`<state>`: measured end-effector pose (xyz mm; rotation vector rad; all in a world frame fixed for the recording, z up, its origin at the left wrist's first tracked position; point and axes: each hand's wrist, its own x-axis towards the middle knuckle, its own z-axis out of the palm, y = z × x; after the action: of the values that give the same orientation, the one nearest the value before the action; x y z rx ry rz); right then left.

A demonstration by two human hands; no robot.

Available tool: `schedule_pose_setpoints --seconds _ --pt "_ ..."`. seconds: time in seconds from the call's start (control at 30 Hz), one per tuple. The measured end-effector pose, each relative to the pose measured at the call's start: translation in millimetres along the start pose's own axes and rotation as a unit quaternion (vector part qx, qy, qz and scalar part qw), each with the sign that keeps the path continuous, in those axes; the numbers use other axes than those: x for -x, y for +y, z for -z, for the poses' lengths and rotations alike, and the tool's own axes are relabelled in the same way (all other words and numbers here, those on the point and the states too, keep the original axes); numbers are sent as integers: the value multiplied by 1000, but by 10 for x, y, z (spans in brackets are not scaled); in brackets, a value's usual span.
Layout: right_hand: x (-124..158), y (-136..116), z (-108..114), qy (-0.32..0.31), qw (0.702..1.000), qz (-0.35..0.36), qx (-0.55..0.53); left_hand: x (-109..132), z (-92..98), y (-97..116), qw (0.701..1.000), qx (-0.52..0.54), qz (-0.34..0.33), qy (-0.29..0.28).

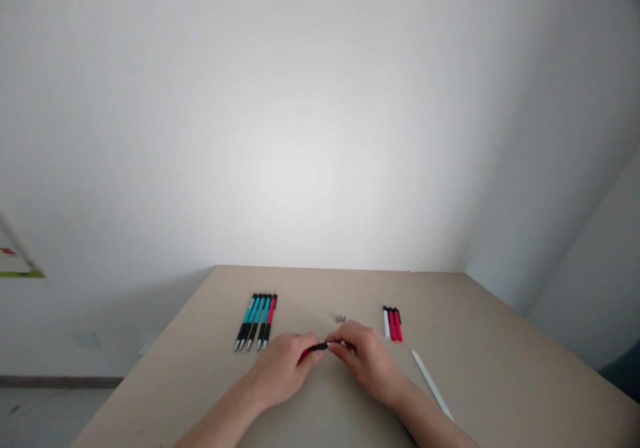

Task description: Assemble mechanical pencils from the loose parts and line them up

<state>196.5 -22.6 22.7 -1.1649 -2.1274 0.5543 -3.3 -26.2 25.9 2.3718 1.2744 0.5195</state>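
My left hand (286, 367) is closed around a red pen with a black grip (319, 347), which points to the right above the table. At the pen's front end, my right hand (367, 361) has thumb and forefinger pinched together. Its fingertips hide the pen's tip, and any small part between them cannot be made out. Just beyond the right hand lie several small silvery pieces (341, 319), too small to tell exactly.
Several teal pens (256, 320) and one red pen (271, 318) lie in a row at the left. One white barrel (386, 323) and two red barrels (395, 325) with black ends lie at the right. Nearer is a long white strip (433, 385). A wall (320, 135) borders the table's (310, 285) far edge.
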Motion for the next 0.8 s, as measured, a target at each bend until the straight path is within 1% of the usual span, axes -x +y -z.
schedule_pose_setpoints --seconds 0.37,0.47,0.6,0.8 --pt "21 -10 30 -29 999 4 28 -1 1 8 1000 -17 -3 -2" --pt "20 -9 34 -23 999 -3 27 1 6 6 1000 -11 -3 -1" --pt "29 -18 47 -33 999 8 40 5 1 6 1000 -15 -3 1" --pt "33 -33 63 -35 999 1 38 2 10 18 1000 -17 -8 1"
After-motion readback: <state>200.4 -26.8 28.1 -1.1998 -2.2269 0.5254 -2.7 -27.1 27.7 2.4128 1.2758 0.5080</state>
